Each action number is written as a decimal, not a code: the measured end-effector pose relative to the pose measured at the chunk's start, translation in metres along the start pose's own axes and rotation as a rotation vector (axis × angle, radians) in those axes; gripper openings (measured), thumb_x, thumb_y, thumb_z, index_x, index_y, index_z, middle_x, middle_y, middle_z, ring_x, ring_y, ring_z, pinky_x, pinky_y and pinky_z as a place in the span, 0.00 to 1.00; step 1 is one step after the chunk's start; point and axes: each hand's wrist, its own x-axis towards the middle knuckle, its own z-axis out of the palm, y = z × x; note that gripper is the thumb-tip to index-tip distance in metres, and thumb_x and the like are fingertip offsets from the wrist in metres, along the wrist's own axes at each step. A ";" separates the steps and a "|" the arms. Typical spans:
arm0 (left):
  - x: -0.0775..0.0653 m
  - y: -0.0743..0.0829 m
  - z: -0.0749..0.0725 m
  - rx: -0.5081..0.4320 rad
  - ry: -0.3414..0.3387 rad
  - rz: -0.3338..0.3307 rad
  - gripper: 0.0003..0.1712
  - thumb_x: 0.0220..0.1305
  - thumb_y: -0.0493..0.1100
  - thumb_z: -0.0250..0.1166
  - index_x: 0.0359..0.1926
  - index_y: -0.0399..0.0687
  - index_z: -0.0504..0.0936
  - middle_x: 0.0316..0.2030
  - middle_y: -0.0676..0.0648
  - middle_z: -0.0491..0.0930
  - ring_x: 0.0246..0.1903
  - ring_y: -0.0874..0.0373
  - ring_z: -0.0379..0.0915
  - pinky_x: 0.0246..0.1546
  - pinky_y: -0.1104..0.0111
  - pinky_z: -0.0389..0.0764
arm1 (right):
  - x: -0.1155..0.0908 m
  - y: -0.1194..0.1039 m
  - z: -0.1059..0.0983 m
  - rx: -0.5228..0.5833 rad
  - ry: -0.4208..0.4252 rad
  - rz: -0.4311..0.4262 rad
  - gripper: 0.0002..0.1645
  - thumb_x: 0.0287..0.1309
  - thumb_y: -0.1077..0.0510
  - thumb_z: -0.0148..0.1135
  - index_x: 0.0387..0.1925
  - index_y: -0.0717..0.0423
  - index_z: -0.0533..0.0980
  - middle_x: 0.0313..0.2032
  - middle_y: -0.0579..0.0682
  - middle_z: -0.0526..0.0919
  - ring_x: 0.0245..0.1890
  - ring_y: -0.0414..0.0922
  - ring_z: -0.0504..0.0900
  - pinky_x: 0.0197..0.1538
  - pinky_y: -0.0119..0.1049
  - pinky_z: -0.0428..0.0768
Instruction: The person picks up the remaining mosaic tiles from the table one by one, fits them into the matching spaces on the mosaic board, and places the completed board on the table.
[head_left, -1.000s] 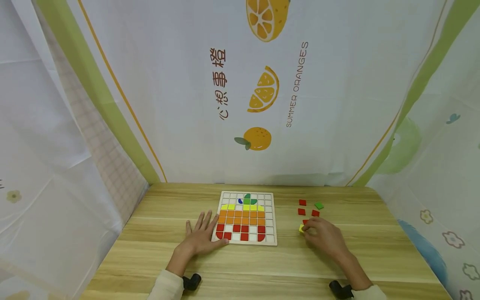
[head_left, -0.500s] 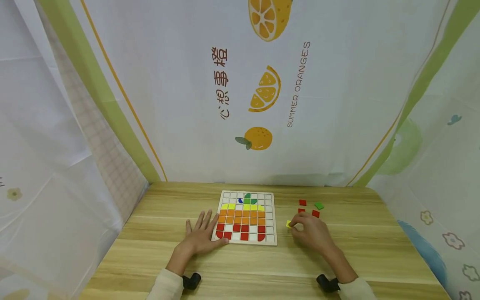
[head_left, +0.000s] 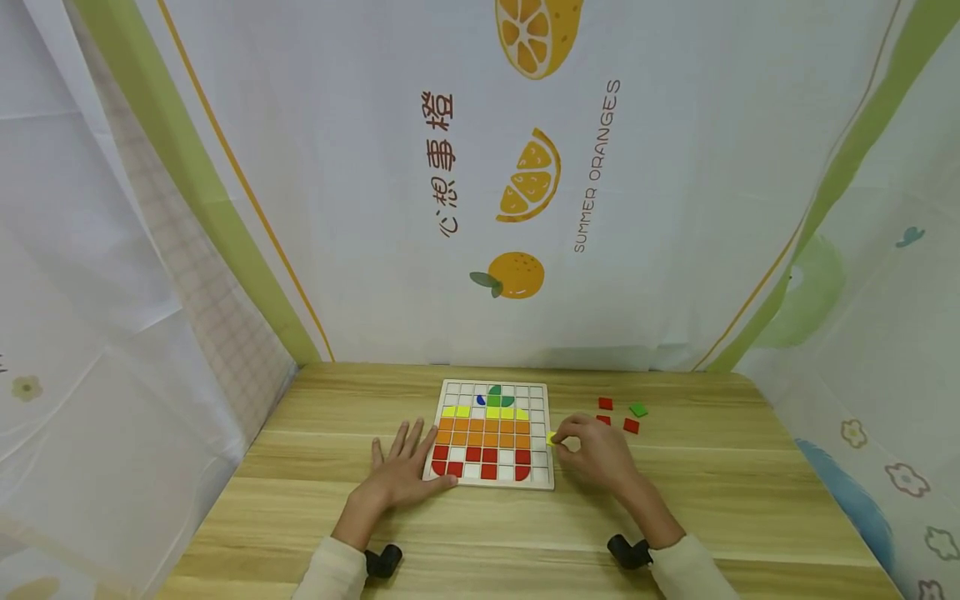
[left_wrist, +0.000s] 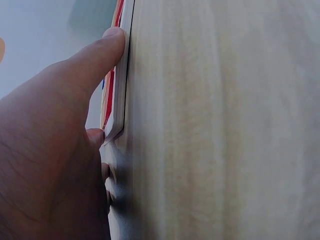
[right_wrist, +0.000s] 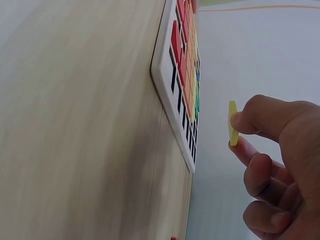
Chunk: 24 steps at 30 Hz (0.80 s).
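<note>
Yellow tile (right_wrist: 233, 132) in right-hand fingers (right_wrist: 267, 114), cloth (head_left: 360, 208) reading "心想事橙", "SUMMER ORANGES"

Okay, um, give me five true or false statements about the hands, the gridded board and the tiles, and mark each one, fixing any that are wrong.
1. The right hand pinches a small flat yellow tile. True.
2. The left hand is clear of the pale square gridded board. False: it touches the board.
3. Orange square tiles form two adjoining rows on the board. True.
4. The loose flat green tile lies left of the board. False: it lies to the right, near loose red tiles.
5. A small blue piece sits on the board. True.
</note>
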 end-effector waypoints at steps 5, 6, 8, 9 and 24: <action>0.001 -0.004 0.004 -0.019 0.014 0.016 0.63 0.64 0.81 0.60 0.87 0.53 0.52 0.87 0.39 0.43 0.86 0.35 0.33 0.74 0.22 0.26 | 0.007 -0.010 0.003 0.018 -0.037 0.019 0.05 0.55 0.60 0.81 0.30 0.46 0.90 0.42 0.44 0.89 0.36 0.45 0.86 0.33 0.31 0.78; 0.002 -0.006 0.007 -0.027 0.025 0.025 0.63 0.63 0.83 0.59 0.87 0.54 0.51 0.87 0.39 0.42 0.86 0.35 0.32 0.73 0.22 0.25 | 0.009 -0.012 0.004 0.016 -0.040 0.020 0.05 0.55 0.60 0.81 0.31 0.46 0.90 0.42 0.44 0.89 0.37 0.44 0.86 0.34 0.32 0.79; 0.004 -0.009 0.011 -0.040 0.044 0.039 0.64 0.62 0.85 0.57 0.87 0.56 0.51 0.87 0.39 0.42 0.86 0.35 0.31 0.72 0.21 0.24 | 0.011 -0.014 0.005 0.013 -0.045 0.017 0.05 0.55 0.60 0.80 0.31 0.47 0.90 0.42 0.44 0.89 0.39 0.45 0.86 0.37 0.33 0.81; 0.005 -0.010 0.013 -0.045 0.053 0.044 0.65 0.62 0.85 0.56 0.87 0.56 0.51 0.87 0.40 0.42 0.86 0.35 0.31 0.72 0.22 0.23 | 0.013 -0.015 0.006 0.010 -0.047 0.012 0.04 0.56 0.59 0.80 0.31 0.47 0.90 0.42 0.44 0.89 0.40 0.45 0.87 0.38 0.34 0.81; 0.003 -0.008 0.009 -0.054 0.035 0.044 0.65 0.62 0.85 0.56 0.87 0.56 0.50 0.87 0.40 0.40 0.86 0.35 0.29 0.71 0.22 0.22 | 0.033 -0.022 0.018 0.012 -0.068 -0.054 0.03 0.57 0.58 0.79 0.34 0.48 0.92 0.43 0.44 0.90 0.37 0.42 0.86 0.32 0.27 0.77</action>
